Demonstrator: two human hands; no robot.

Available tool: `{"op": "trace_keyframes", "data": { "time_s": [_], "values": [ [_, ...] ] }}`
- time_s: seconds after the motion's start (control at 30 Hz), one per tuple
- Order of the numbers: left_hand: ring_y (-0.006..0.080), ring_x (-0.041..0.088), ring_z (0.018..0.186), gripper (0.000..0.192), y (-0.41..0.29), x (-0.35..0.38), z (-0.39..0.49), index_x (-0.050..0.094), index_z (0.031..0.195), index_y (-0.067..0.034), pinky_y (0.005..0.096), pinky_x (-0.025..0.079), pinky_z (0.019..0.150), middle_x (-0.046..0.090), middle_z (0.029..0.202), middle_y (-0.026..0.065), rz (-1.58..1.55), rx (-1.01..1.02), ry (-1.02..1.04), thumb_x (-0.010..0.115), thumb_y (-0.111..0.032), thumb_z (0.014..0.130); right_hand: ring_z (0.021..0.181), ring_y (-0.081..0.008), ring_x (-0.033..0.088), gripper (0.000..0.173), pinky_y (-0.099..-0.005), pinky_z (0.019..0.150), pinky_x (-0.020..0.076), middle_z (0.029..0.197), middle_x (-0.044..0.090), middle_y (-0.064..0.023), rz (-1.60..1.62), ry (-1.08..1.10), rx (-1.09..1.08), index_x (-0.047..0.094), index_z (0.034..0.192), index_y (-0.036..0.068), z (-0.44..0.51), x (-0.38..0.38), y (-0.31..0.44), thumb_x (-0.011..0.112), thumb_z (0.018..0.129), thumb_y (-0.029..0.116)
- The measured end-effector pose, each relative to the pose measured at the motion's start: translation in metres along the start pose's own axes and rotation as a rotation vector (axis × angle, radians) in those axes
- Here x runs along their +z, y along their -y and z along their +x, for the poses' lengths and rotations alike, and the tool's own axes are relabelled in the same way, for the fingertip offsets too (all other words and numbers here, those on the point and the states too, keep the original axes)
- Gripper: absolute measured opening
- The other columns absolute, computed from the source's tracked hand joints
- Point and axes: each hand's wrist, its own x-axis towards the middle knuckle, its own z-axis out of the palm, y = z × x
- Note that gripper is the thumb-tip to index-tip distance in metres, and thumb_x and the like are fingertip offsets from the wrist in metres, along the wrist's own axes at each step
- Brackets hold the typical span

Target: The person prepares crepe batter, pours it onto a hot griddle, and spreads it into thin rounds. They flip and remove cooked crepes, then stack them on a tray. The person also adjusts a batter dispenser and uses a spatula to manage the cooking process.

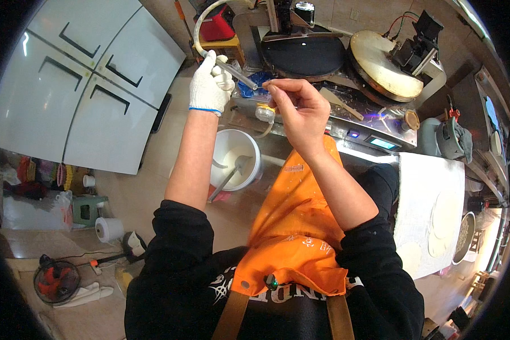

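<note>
My left hand, in a white knit glove with a blue cuff edge, is closed around a metal tube fitted to a pale flexible hose. Bare, my right hand pinches a thin, short item between thumb and forefinger at the tube's tip; what it is cannot be told. A clear fitting with a yellow ring sits just below, at the counter's edge. Under my forearms, a white bucket on the floor holds pale liquid and a long-handled metal ladle.
Two round griddles, one dark and one pale-topped, stand on the metal counter with a wooden spatula. A white cloth bearing flat round pancakes lies right. Large cabinet doors rise left; a fan stands lower left.
</note>
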Motion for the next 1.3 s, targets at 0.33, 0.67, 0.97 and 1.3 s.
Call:
{"op": "trace_keyframes", "data": {
  "time_s": [0.33,0.67,0.97,1.3],
  "values": [
    [0.0069,0.037,0.045,0.035,0.0003,0.0026,-0.0020,0.073,0.098,-0.008,0.0267,0.031,0.045,0.043,0.060,-0.0108,-0.018,0.002,0.013,0.069,-0.039,0.114,0.083,-0.0067,0.074,0.008,-0.0230,0.075,0.0603,0.103,0.085,-0.0076,-0.195,-0.015,-0.182,0.081,0.110,-0.003,0.0037,0.0027,0.0022,0.078,0.103,-0.001],
    [0.0075,0.036,0.044,0.035,0.0000,0.0035,-0.0029,0.072,0.098,-0.007,0.0269,0.031,0.045,0.042,0.059,-0.0100,-0.006,0.012,0.017,0.069,-0.038,0.114,0.076,-0.0069,0.073,0.007,-0.0248,0.067,0.0583,0.091,0.082,-0.0046,0.062,-0.071,0.108,0.082,0.106,0.000,0.0022,0.0051,0.0032,0.081,0.102,0.006],
    [0.0071,0.036,0.044,0.036,-0.0002,0.0054,-0.0054,0.073,0.097,-0.007,0.0266,0.030,0.045,0.042,0.059,-0.0102,0.002,0.014,0.017,0.068,-0.039,0.114,0.077,-0.0071,0.072,0.010,-0.0227,0.065,0.0565,0.100,0.083,-0.0066,0.284,-0.035,0.214,0.077,0.111,-0.001,0.0045,-0.0001,0.0028,0.079,0.106,0.007],
    [0.0068,0.038,0.046,0.036,-0.0005,0.0018,-0.0023,0.074,0.097,-0.008,0.0264,0.031,0.047,0.044,0.060,-0.0113,0.013,0.020,0.033,0.070,-0.040,0.113,0.077,-0.0072,0.071,0.009,-0.0227,0.063,0.0553,0.104,0.084,-0.0084,0.323,-0.032,0.223,0.077,0.111,-0.001,0.0040,-0.0012,0.0016,0.078,0.107,0.007]
  ]
}}
